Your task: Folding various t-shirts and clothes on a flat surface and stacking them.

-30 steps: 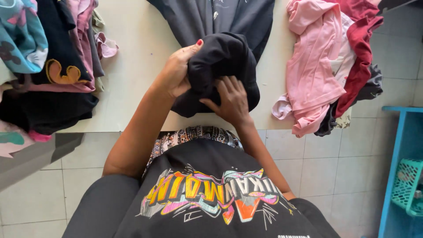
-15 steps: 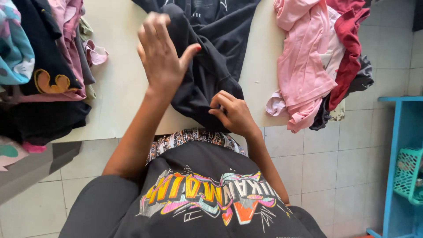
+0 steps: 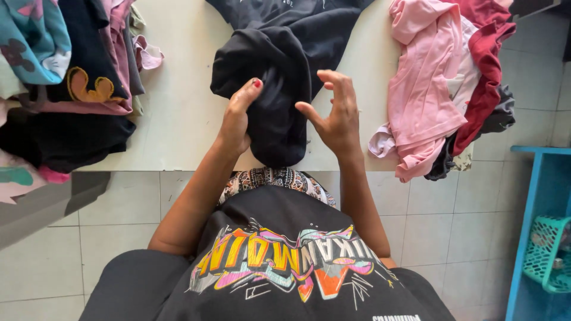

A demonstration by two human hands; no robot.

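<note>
A black garment [image 3: 279, 83] lies bunched on the pale table [image 3: 178, 107], its lower end hanging over the near edge. My left hand [image 3: 237, 116] presses against the garment's left side, thumb up along the cloth. My right hand [image 3: 336, 113] hovers just right of it with the fingers spread and curled, holding nothing. A larger dark garment [image 3: 309, 18] lies flat behind the bunched one, toward the table's far side.
A heap of dark, teal and pink clothes [image 3: 65, 83] covers the table's left end. Pink and red clothes [image 3: 446, 77] hang off the right end. A blue shelf [image 3: 541, 226] with a teal basket [image 3: 550, 252] stands at the right on the tiled floor.
My left hand has come down from above the garment to its left side. My right hand has let go of the cloth's lower edge and lifted, fingers spread.
</note>
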